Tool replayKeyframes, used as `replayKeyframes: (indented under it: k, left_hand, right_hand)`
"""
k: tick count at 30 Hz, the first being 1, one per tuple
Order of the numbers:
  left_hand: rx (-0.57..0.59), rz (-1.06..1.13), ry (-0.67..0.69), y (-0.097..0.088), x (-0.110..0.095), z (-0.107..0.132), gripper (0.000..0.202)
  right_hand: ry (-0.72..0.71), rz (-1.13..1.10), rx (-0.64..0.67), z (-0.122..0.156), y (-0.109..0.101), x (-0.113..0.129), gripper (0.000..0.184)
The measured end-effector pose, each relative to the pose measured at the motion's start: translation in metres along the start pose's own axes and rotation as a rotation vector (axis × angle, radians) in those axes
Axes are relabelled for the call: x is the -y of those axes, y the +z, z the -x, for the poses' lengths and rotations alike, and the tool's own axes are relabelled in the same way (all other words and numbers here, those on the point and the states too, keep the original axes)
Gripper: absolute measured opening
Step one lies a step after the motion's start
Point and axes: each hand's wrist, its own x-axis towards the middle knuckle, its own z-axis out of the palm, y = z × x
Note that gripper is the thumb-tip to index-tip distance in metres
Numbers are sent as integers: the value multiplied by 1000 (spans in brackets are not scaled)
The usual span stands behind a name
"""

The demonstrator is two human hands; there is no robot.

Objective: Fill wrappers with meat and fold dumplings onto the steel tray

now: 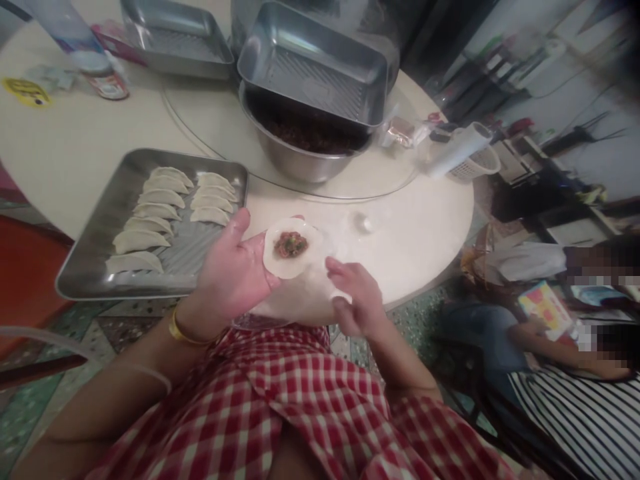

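My left hand (233, 270) lies palm up over the table edge and cradles a round dumpling wrapper (290, 250) with a dab of minced filling in its middle. My right hand (355, 300) hovers just right of the wrapper, fingers loosely curled, with a bit of pale dough or wrapper under the fingertips. To the left, a steel tray (87, 267) carries several folded dumplings (160, 213) in two rows. Behind the wrapper stands a steel bowl (300, 163) of dark minced filling.
An empty steel pan (315, 67) rests tilted on the bowl; another pan (175, 33) lies at the back. A bottle (95, 57) and a small basket (475, 163) stand near the round table's edges. Other people sit at the right on the floor.
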Motion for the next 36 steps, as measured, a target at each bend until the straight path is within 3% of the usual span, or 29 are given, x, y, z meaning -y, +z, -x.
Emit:
replayKeyframes:
  k: [2,4,8,12,17,23,29,36]
  left_hand:
    - [-13,-7,-17,-1,0,0,72]
    - [-3,-13,-20,-3,-1,1,71]
    - [29,-20,-4,-4,-4,3,72]
    - [73,-37,-74,-3,0,3,64]
    - [109,-119,-56,-3,10,2,37]
    - [139,-140,-9,0,16,2,29]
    - [128,-187,-29,-3,20,3,27]
    - [40,-403,68,-2,30,4,16]
  right_hand:
    - [-143,163,67,-1,3,-2,64]
    - [-156,257,74,2,6,-7,70]
    - [-150,384,-89,7,2,-14,67]
    - [-195,507,-205,-1,3,-17,52]
    - [-264,418,-185,-8,11,-22,44]
    - [-273,378,-179,-9,14,-20,38]
    - [-353,425,-206,-19,12,-14,12]
    - [-262,309,-172,-15,14,-6,18]
